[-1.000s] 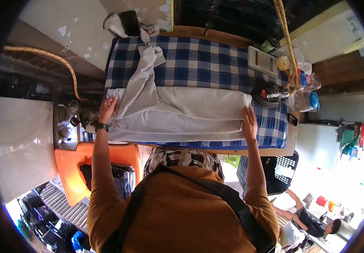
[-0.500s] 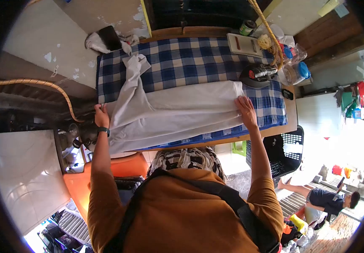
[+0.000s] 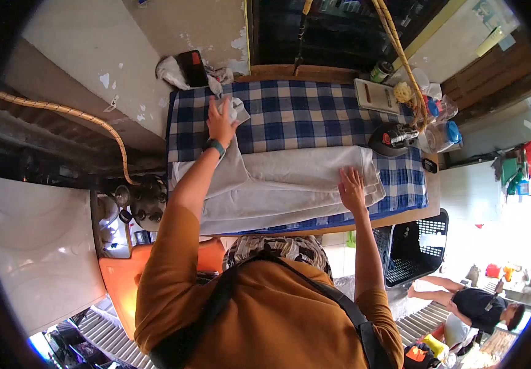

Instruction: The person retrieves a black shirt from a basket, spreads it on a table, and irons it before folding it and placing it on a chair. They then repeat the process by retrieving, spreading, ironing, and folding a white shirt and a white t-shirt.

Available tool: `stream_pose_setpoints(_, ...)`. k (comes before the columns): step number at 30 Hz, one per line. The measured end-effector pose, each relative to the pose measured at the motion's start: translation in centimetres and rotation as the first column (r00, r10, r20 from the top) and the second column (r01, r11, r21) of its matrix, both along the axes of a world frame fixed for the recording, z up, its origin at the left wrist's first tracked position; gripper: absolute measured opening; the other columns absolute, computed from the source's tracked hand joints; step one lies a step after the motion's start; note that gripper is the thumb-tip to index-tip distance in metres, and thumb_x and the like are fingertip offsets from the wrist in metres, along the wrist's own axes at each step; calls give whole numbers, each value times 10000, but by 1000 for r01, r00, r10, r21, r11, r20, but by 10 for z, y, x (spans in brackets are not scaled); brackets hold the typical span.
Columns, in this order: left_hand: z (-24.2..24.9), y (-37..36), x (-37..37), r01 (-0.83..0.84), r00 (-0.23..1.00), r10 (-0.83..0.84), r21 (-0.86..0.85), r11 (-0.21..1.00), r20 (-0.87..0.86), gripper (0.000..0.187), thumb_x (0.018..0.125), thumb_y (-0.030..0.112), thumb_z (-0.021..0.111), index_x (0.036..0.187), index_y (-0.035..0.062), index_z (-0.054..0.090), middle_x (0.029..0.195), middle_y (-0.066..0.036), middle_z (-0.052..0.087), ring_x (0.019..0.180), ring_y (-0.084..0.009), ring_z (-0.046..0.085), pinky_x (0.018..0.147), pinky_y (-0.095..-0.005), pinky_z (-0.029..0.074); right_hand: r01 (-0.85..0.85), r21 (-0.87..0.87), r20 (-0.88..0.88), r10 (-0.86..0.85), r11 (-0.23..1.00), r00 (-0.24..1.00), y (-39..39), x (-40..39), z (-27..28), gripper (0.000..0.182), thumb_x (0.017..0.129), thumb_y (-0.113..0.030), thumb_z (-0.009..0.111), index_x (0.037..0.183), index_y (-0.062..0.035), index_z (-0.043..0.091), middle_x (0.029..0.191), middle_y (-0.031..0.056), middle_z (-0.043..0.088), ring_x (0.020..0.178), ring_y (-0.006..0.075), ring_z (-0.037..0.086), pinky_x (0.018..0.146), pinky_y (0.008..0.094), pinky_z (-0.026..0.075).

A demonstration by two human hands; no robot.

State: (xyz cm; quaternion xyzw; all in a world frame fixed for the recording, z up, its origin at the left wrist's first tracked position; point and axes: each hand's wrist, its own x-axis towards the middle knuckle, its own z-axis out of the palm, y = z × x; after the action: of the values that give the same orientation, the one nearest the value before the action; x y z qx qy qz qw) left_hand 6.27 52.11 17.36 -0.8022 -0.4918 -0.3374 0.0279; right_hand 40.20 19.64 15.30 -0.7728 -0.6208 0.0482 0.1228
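Observation:
A white cloth garment (image 3: 314,163) lies folded lengthwise across a blue checked padded cloth (image 3: 277,117) on the table. One sleeve-like part runs up at the left, ending in a crumpled cuff (image 3: 239,111). My left hand (image 3: 221,126) is over that upper end, fingers stretched and apart, touching the fabric beside the cuff. Flat on the garment's right part rests my right hand (image 3: 352,189), its fingers spread. To the right of the garment, a dark iron (image 3: 391,138) sits on the checked cloth.
A tray (image 3: 376,95) with small tools, a can (image 3: 380,71) and plastic containers (image 3: 440,136) stand at the back right. A black crate (image 3: 416,246) is below the table's right end. An orange chair (image 3: 121,283) is at left; another person (image 3: 483,306) is at far right.
My left hand has left the garment's left edge and reached up to the sleeve's end. My right hand has shifted slightly inward from the right edge. The view has tilted.

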Motion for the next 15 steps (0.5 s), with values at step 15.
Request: stream_pose_setpoints(15,162,-165,-103,907,421,-41,-421,6,906,380,861,203,607,1167,-21,600,967,-28,662,852,-93,604,768,-248,472,-204,523,-726,558,827,402,102,-180,152,927,692,-74,778,1449,-113,244,1459,133,306,1302,289,379,1022,404,392)
